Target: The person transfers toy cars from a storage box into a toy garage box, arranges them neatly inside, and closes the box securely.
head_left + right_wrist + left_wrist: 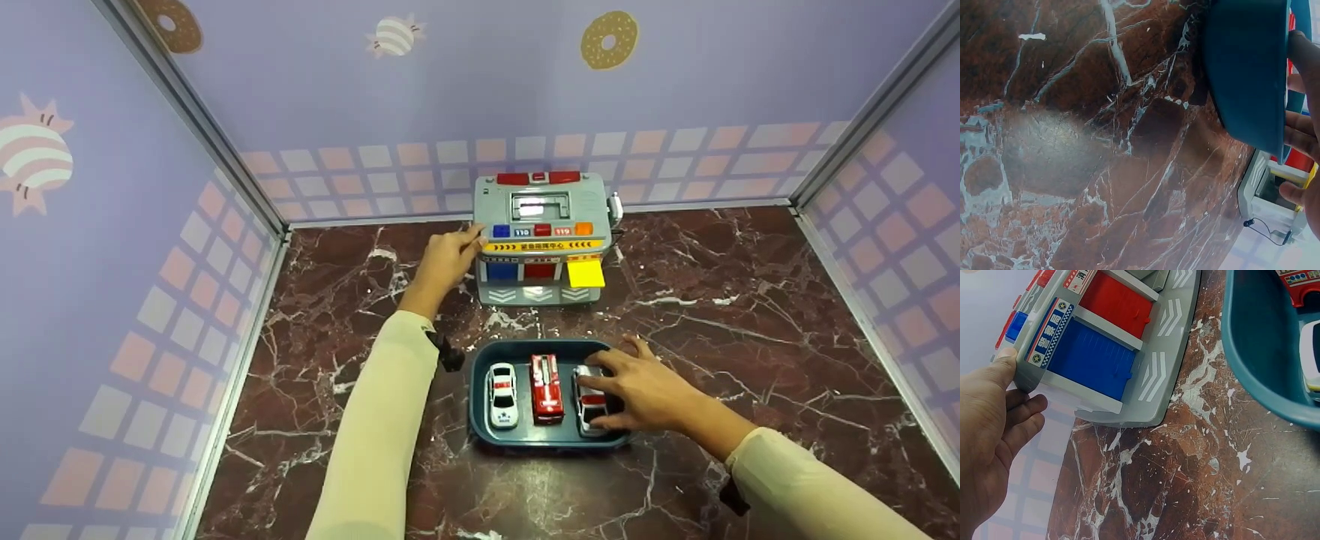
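Note:
A grey toy emergency station (540, 217) stands near the back wall. Its blue door (1092, 357) and red door (1117, 306) are down, while the yellow door (586, 274) juts out. My left hand (448, 262) touches the left corner of the roof, fingers loosely bent beside the wall. In a blue tray (525, 442) lie a white toy police car (503, 395), a red toy fire truck (547, 390) and a white toy car (593, 412) with red on it. My right hand (645, 386) reaches over the right rim, thumb and fingers around that car, which they partly cover.
Marbled dark red tabletop (337, 420) lies under everything. Purple patterned panels (450, 90) enclose the back and both sides. A white piece (616, 210) sticks out at the station's right side, with a thin dark cord (1264, 225) beside the station.

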The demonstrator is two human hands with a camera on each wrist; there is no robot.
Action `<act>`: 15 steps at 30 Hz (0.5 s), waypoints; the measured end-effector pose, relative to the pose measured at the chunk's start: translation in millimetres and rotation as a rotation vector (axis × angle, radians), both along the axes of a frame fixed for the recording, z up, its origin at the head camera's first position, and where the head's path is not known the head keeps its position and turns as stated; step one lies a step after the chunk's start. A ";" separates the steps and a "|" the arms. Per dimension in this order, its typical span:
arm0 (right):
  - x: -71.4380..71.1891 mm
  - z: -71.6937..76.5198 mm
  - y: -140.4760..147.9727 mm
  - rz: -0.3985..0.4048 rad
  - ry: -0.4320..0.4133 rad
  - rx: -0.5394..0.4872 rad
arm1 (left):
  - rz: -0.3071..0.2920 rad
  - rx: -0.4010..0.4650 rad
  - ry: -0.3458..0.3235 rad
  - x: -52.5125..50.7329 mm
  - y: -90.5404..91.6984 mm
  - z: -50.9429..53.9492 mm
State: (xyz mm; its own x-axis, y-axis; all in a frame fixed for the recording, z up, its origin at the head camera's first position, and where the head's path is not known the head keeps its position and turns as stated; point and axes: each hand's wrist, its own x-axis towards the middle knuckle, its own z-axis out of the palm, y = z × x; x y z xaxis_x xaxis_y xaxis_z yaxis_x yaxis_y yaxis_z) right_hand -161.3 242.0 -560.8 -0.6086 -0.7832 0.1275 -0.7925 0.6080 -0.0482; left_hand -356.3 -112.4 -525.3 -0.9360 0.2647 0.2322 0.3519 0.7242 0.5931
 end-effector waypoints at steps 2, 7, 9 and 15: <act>0.4 -1.0 -1.5 -0.009 -0.002 0.015 | 0.005 -0.002 -0.008 0.0 -0.1 -0.2; 1.0 -3.7 -5.0 -0.038 -0.029 0.050 | 0.014 -0.005 -0.025 -0.2 -0.3 -0.5; 1.2 -4.4 -6.2 -0.046 -0.041 0.056 | 0.013 -0.005 -0.024 -0.3 -0.4 -0.9; 1.9 -7.2 -8.2 -0.055 -0.041 0.040 | 0.005 0.002 -0.019 -1.1 -0.2 -2.7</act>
State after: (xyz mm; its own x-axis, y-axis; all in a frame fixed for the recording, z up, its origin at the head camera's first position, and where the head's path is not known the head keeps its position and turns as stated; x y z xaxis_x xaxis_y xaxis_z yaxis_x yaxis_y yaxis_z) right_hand -159.4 233.9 -568.0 -0.6550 -0.7523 0.0707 -0.7556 0.6527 -0.0546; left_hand -357.4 -112.6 -528.0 -0.9415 0.2594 0.2150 0.3369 0.7248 0.6010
